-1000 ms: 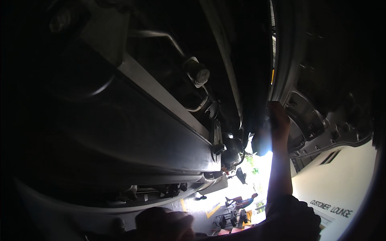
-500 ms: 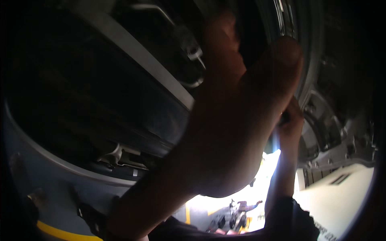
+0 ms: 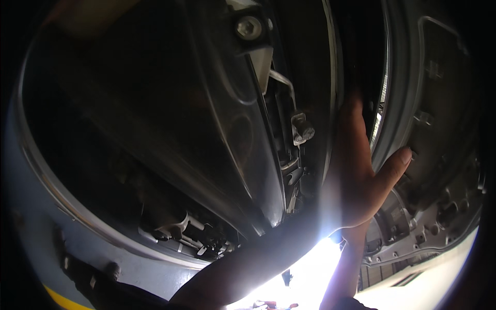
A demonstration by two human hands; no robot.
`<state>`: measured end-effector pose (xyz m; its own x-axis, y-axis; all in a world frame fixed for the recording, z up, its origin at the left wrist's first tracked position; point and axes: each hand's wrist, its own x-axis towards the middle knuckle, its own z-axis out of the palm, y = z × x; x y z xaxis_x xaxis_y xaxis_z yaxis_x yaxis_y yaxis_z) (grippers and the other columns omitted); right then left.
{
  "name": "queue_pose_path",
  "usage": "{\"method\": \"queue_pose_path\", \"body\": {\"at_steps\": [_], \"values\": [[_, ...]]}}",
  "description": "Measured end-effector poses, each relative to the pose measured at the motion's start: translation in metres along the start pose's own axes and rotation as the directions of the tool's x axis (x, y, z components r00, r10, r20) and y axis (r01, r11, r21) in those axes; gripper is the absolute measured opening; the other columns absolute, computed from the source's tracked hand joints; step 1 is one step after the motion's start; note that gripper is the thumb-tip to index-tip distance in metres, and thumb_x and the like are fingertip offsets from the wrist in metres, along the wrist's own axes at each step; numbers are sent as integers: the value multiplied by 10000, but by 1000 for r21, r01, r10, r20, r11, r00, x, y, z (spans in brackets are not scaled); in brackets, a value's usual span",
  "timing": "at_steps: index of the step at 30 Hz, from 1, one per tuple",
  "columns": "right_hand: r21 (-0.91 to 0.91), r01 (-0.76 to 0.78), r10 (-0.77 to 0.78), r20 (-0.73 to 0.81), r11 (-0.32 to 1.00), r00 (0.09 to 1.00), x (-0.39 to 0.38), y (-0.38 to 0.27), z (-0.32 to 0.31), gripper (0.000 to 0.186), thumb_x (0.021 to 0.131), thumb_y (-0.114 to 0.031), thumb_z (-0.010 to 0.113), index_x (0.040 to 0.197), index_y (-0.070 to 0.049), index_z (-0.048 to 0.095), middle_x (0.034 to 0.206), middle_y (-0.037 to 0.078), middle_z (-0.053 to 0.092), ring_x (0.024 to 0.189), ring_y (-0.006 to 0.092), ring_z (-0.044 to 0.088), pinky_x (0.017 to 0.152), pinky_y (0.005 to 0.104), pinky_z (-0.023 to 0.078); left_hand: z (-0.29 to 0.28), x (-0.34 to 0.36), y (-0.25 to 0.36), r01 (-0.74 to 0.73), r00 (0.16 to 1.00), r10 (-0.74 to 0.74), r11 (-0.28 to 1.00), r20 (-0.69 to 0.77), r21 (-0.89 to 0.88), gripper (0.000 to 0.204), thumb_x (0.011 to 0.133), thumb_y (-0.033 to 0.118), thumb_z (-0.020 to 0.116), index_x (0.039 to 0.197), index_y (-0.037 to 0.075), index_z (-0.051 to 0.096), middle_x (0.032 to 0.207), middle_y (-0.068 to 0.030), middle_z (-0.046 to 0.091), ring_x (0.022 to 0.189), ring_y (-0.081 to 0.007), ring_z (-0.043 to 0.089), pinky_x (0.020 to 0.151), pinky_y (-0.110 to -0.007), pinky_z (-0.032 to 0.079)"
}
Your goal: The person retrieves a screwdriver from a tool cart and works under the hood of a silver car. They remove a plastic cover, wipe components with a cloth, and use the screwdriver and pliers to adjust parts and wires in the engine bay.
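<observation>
My left hand [image 3: 356,165] reaches up along a dark channel between vehicle body panels [image 3: 336,46], fingers stretched upward and thumb out to the right, over a ribbed metal panel [image 3: 439,129]. What its fingertips touch is unclear in the shadow. Behind it, my right hand [image 3: 356,232] is mostly hidden; only the wrist and forearm show, rising from the lower right. Left of the hands are a small cylindrical fitting on a bracket [image 3: 302,129], a bent metal pipe [image 3: 284,80] and a bolt [image 3: 248,28] at the top.
A broad dark panel [image 3: 129,103] fills the left, with metal linkage parts [image 3: 186,232] along its lower edge. Below are a grey-blue floor with a yellow line [image 3: 64,299] and a dark-clad leg with a shoe [image 3: 113,271]. Bright daylight and a pale wall [image 3: 439,274] show beyond.
My left hand came up from the lower edge, crossed the middle and now lies farther right along the channel, covering my right hand. The view has shifted, bringing the bolt into sight.
</observation>
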<state>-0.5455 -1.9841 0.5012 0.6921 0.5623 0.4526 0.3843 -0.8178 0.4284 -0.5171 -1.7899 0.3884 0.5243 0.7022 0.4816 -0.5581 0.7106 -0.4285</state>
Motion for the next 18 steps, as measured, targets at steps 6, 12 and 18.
{"method": "queue_pose_path", "body": {"at_steps": [6, 12, 18], "values": [[-29, -28, 28, 7, 999, 1000, 2, -10, 2, 693, 602, -60, 769, 1282, 55, 702, 1054, 171, 703, 992, 307, 722, 891, 416, 577, 4, 8, -1, 32, 999, -21, 914, -31, 405, 1033, 1028, 463, 621, 1676, -44, -4, 1706, -318, 159, 1607, -440, 163, 1296, -526, 145], [-51, -32, 33, 18, 998, 999, 4, -13, -3, 704, 595, -62, 767, 1288, 48, 703, 1057, 169, 703, 989, 309, 723, 892, 413, 576, 17, 45, 0, 57, 975, -1, 968, -224, 243, 886, 1047, 404, 604, 1645, -69, 155, 1595, -310, 388, 1510, -379, 368, 1255, -453, 256], [-65, -29, 31, 27, 997, 999, 4, -16, -8, 715, 589, -63, 764, 1293, 41, 704, 1059, 167, 704, 986, 312, 723, 892, 410, 575, 17, 95, 12, -61, 934, -22, 974, -357, -218, 731, 1038, 369, 630, 1540, -84, 353, 1379, -217, 596, 1230, -256, 574, 1098, -365, 424]]}}
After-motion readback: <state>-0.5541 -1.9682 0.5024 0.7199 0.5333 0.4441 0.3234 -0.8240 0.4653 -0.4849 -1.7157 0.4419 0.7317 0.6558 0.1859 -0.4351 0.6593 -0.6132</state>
